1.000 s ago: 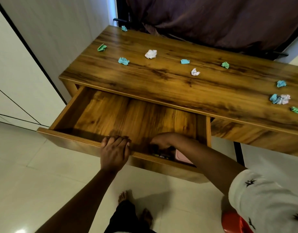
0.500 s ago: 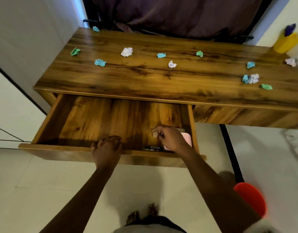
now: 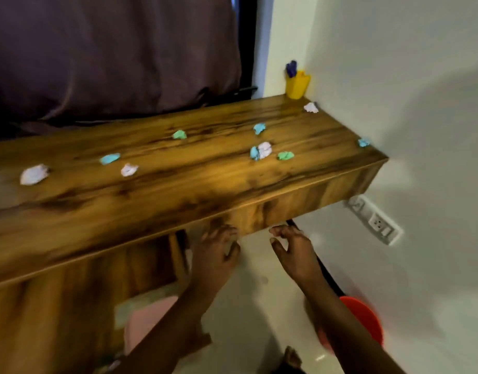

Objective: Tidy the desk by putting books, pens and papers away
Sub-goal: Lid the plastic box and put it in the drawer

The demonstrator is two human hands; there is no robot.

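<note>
A wooden surface (image 3: 178, 190) runs into a white corner of the room, with a dark curtain (image 3: 111, 55) hung behind it. Nearest, low at right, stands a red bin (image 3: 364, 319). At left an open drawer (image 3: 57, 306) holds a pink flat thing (image 3: 151, 317), too blurred to name.

Above these, both hands reach for the lower edge of the right front panel (image 3: 300, 203), which looks like a second drawer, closed. The left hand (image 3: 216, 255) has its fingertips at that edge, but blur hides whether its grip has hooked under. The right hand (image 3: 291, 252) hangs just short of the edge, its grip half spread and holding nothing.

Beyond, crumpled papers lie scattered on the surface: a white ball (image 3: 34, 174) far left, a blue and white pair (image 3: 260, 151) touching, a green ball (image 3: 285, 155) just beside them, and a blue ball (image 3: 364, 142) at the right end. Farthest back, a yellow pen cup (image 3: 297, 85) sits in the corner.

The step appears to be opening this panel. It would go best with both sets of fingers hooked under the edge, level with each other, and a straight pull so that it does not skew.
</note>
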